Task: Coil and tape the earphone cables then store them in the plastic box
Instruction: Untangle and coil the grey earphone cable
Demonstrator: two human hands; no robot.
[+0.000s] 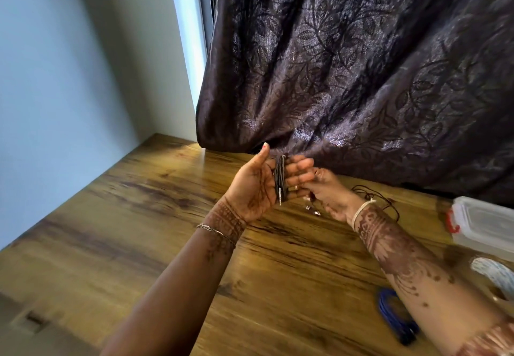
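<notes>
Up over the desk (111, 216), the left hand (256, 186) lies spread palm-up, black earphone cable (280, 179) coiled round its straight fingers (299, 166). Just right of that hand, the right hand (329, 194) pinches the cable's loose end; well right of the left hand stands the plastic box (484, 225).

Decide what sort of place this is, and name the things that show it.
Probably a room in a home: a wooden table stands in a corner against a plain wall, with a leaf-patterned curtain over a window.
</notes>
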